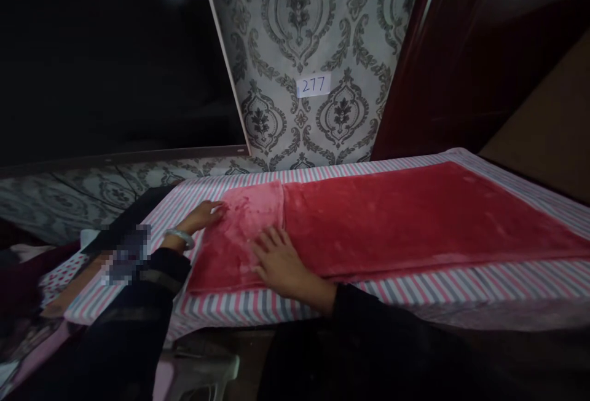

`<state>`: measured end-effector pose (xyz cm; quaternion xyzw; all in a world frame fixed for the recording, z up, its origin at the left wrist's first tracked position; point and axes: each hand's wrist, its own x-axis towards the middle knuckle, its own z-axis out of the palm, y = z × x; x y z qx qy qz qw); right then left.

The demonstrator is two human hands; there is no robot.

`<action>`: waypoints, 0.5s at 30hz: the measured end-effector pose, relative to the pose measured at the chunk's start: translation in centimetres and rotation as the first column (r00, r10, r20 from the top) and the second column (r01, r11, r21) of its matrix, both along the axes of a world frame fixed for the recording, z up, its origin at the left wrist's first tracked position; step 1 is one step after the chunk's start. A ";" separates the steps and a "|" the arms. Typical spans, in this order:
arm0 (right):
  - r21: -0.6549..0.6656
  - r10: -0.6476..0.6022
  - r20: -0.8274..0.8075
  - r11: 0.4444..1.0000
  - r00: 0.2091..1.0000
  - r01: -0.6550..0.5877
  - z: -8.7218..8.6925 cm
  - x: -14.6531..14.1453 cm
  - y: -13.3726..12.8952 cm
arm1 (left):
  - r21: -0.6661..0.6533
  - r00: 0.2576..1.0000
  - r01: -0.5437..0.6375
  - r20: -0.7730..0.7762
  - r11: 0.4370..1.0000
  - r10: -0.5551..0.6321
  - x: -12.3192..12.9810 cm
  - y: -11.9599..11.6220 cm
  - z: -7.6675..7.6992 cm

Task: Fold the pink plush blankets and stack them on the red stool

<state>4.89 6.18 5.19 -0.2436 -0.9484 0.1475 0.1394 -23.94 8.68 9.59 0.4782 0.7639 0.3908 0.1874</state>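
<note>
A red plush blanket (405, 216) lies flat in a long strip on a striped cloth. Its left end is doubled over, so a paler pink-red flap rests on top with an edge running front to back. My right hand (281, 262) lies on this flap with fingers spread, close to that edge. At the far left border of the blanket, my left hand (203, 215) touches the fabric with its fingers stretched out and a bracelet at the wrist. Neither hand grips anything that shows.
The striped cloth (415, 290) covers the table. Behind it stand a patterned wall with a paper label (314, 85) and a large dark television (110, 56). A blurred-out item (126, 256) is at the left, and a plastic stool (198, 370) is below the front edge.
</note>
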 end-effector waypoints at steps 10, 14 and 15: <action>-0.175 0.125 0.015 0.977 0.992 -0.120 -1.7 5.5 1.5 | -0.218 0.858 0.186 -0.439 0.958 -0.266 10.6 10.8 -2.4; -0.055 -0.025 -0.035 0.998 0.999 0.023 -1.9 12.3 5.7 | -0.338 0.782 0.141 -0.538 0.931 -0.314 12.6 11.2 -4.3; -0.015 -0.099 -0.053 0.995 0.994 0.098 -2.3 14.4 7.2 | -0.361 0.755 0.124 -0.570 0.924 -0.324 12.9 11.1 -4.6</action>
